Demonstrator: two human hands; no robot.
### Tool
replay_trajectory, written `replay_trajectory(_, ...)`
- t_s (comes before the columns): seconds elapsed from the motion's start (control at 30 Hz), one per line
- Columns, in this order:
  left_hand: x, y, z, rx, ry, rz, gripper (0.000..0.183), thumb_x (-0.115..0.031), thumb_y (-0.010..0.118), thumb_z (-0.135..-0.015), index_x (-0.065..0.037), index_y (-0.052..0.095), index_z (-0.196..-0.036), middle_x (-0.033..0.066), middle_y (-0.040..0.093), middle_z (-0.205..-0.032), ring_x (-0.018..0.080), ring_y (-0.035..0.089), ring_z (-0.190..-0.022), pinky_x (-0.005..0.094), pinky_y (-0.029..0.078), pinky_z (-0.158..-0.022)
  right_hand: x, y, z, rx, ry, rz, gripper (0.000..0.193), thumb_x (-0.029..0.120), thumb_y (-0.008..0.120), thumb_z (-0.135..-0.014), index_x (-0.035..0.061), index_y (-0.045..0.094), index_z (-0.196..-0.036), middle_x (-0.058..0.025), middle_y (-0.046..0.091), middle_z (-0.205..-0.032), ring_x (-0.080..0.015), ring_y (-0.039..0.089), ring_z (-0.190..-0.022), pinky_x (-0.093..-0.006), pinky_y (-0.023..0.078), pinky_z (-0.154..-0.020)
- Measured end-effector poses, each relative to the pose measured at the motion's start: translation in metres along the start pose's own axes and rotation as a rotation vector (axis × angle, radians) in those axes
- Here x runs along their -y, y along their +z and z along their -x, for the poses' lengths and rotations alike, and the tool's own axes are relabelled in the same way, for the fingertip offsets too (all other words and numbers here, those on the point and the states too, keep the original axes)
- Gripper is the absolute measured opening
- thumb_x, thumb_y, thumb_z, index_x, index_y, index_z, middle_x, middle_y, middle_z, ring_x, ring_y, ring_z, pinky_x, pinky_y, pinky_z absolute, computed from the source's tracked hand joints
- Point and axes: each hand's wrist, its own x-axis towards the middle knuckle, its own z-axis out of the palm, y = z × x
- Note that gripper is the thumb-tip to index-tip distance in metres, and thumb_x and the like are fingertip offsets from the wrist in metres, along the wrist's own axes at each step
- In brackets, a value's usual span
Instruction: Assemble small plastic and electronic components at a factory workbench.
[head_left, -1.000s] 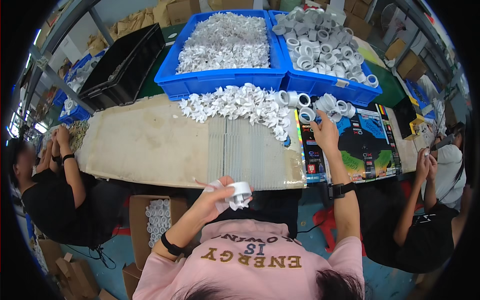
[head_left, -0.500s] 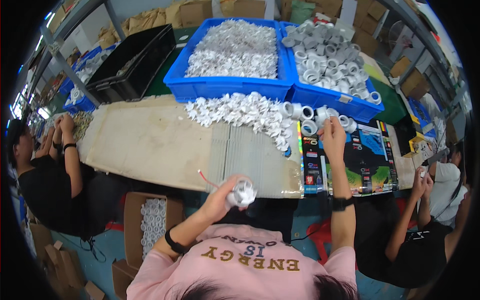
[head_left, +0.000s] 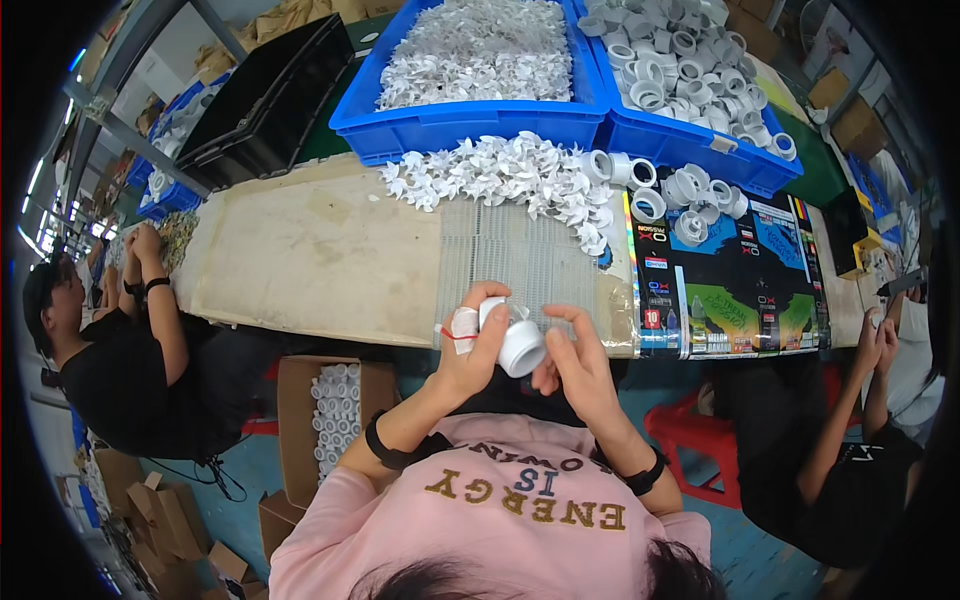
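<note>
In front of my chest, at the table's near edge, my left hand [head_left: 468,352] is closed around white plastic pieces. One is a short, thick-walled white plastic ring [head_left: 523,350] with its round opening facing me. Behind the ring, smaller white and clear parts partly hide among the fingers. A thin red strip [head_left: 458,336] and a white patch show on the back of this hand. My right hand [head_left: 588,372] is just right of the ring, its fingers apart and curved toward it. Whether a fingertip touches the ring I cannot tell.
White finned pieces [head_left: 510,170] are heaped before a blue bin [head_left: 465,130] full of them. Loose white rings [head_left: 690,228] lie near another blue bin [head_left: 690,145]. A black crate [head_left: 265,120] stands left, a carton [head_left: 295,420] below. People work at both sides; a red stool [head_left: 690,440] is right.
My right hand has come back from the loose rings to beside my left hand. A white ring now sits at my left hand. The view has shifted, with the bins higher in it.
</note>
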Motion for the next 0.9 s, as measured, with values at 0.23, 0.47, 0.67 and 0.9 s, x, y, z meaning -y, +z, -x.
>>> replay_trajectory(0.23,0.003,0.001,-0.005,-0.076,0.041,-0.058,0.032,-0.031,0.038,-0.097,-0.003,0.052,-0.100,0.0021,0.053,-0.076,0.0081,0.046,-0.069,0.0250,0.038,-0.060,-0.009,0.002,-0.002,-0.057,-0.485,0.668,0.063,0.022,0.080,-0.070,0.0012,0.046,-0.118,-0.0096,0.059,-0.075,-0.0164,0.058,-0.062,-0.0276,0.048,-0.056)
replay_trajectory(0.47,0.007,-0.004,-0.010,-0.008,-0.101,0.127,0.042,-0.035,0.032,-0.097,-0.002,0.056,-0.086,0.0048,0.052,-0.070,0.0125,0.047,-0.065,0.0273,0.038,-0.061,-0.009,-0.009,-0.008,-0.084,-0.418,0.467,0.051,0.015,0.076,-0.074,-0.0006,0.048,-0.113,-0.0094,0.062,-0.082,-0.0139,0.059,-0.069,-0.0250,0.048,-0.063)
replay_trajectory(0.67,-0.003,-0.004,-0.007,0.052,-0.056,0.089,0.039,-0.031,0.034,-0.094,-0.001,0.057,-0.086,0.0047,0.055,-0.070,0.0111,0.049,-0.064,0.0273,0.039,-0.058,-0.019,-0.009,-0.009,0.041,-0.316,0.282,0.043,0.014,0.072,-0.081,-0.0016,0.046,-0.111,-0.0089,0.062,-0.084,-0.0106,0.057,-0.071,-0.0240,0.047,-0.064)
replay_trajectory(0.9,-0.009,-0.005,-0.002,0.047,0.064,0.068,0.034,-0.027,0.038,-0.093,0.001,0.056,-0.086,0.0061,0.055,-0.066,0.0110,0.049,-0.059,0.0274,0.038,-0.054,-0.015,-0.006,-0.006,0.110,-0.215,0.216,0.039,0.014,0.067,-0.085,-0.0036,0.044,-0.110,-0.0095,0.063,-0.084,-0.0086,0.056,-0.072,-0.0231,0.046,-0.065)
